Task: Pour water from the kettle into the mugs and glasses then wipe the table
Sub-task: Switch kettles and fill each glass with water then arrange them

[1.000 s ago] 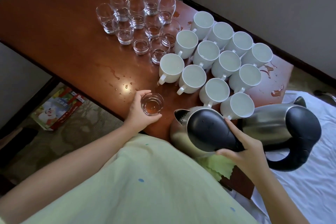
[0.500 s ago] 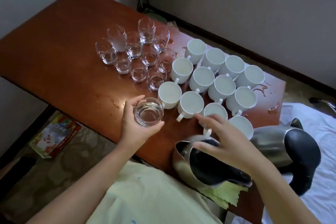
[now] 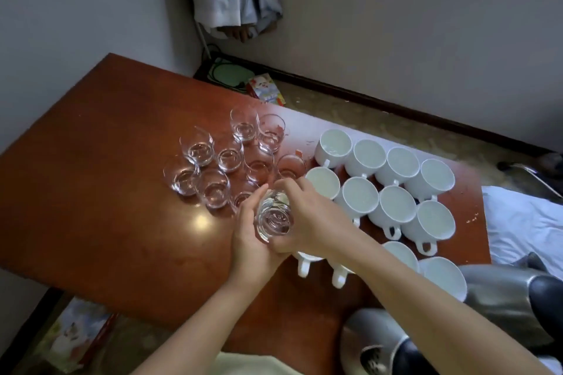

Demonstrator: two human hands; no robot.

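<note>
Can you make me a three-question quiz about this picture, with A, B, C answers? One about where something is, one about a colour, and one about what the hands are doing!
1. Where is the shiny steel kettle with the black handle?
A. at the near right corner
B. among the glasses
C. on the floor

2. What colour are the round handled mugs?
A. blue
B. white
C. black

3. What are the hands doing?
A. both hold one clear glass tumbler
B. both hang empty
C. both grip the kettle

Answers: 1 A, it sits at the lower right, beside the mugs. 2 B, every mug is plain white. 3 A, the left hand and right hand wrap one clear glass tumbler above the brown wooden table.
</note>
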